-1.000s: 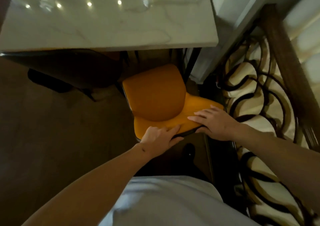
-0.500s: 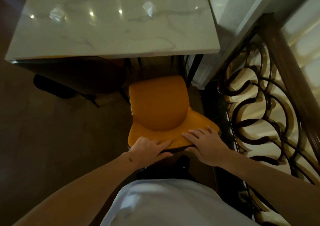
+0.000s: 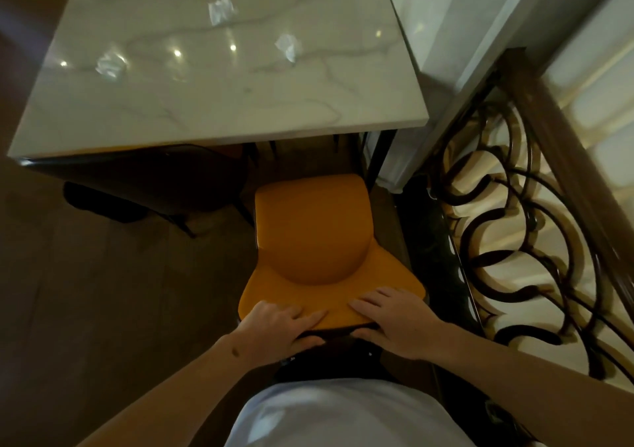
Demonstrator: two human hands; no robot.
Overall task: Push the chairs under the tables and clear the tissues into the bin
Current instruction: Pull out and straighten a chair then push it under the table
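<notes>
An orange chair (image 3: 310,227) stands in front of me, its seat short of the near edge of the marble table (image 3: 192,103). My left hand (image 3: 278,326) grips the top of the chair's backrest on the left, fingers over the front and thumb behind. My right hand (image 3: 394,323) grips the same backrest on the right. Three crumpled white tissues lie on the tabletop: one at the left (image 3: 109,64), one at the far middle (image 3: 221,11) and one at the right (image 3: 287,47).
A dark chair (image 3: 164,179) is tucked under the table's left half. A scrolled iron railing (image 3: 535,234) with a wooden handrail runs close along the right. A white pillar (image 3: 442,35) stands beside the table's right end. Dark wooden floor lies to the left.
The chair has turned from skewed to square with the table. My view has pulled back, bringing more of the tabletop and its tissues into sight. Both hands stay on the backrest.
</notes>
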